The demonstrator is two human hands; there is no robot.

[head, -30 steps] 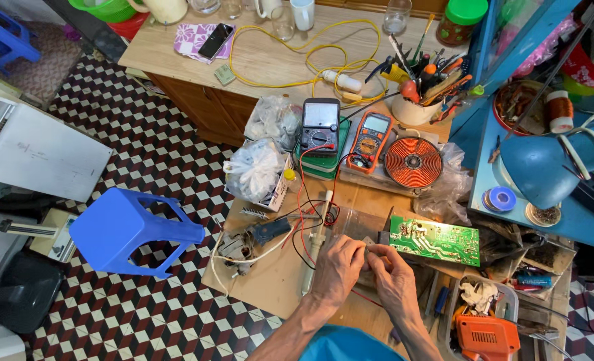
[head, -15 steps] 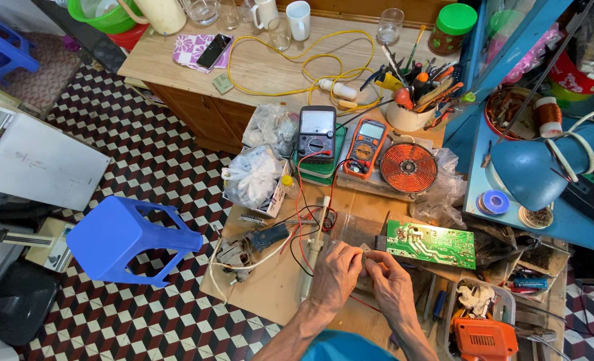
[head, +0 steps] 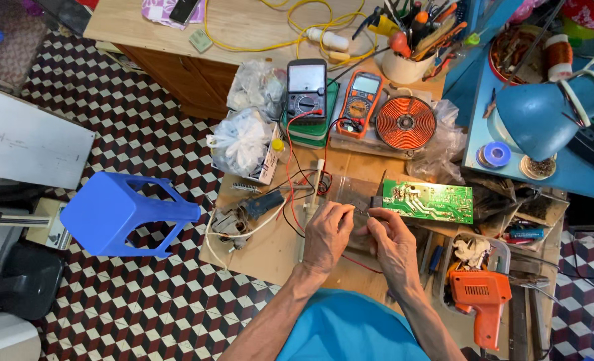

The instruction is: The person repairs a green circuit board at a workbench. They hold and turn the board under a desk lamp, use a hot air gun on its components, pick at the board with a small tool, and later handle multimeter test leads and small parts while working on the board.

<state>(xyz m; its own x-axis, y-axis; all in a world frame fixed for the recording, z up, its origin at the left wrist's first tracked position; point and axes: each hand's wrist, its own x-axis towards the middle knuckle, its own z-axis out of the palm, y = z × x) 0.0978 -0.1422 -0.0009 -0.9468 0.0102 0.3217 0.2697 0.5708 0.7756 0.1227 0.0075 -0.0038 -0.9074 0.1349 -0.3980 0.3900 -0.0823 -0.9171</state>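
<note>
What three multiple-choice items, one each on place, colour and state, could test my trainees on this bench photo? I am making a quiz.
1. Where does the green circuit board lie?
A. right of both hands
B. on the floor
C. under the stool

2. What colour is the plastic stool?
A. red
B. blue
C. white

3. How is the stool?
A. upright
B. tipped on its side
C. stacked

Answers: 1 A, it lies beyond the right hand, with the left hand further off; 2 B, its plastic is blue; 3 B, its legs point sideways.
</note>
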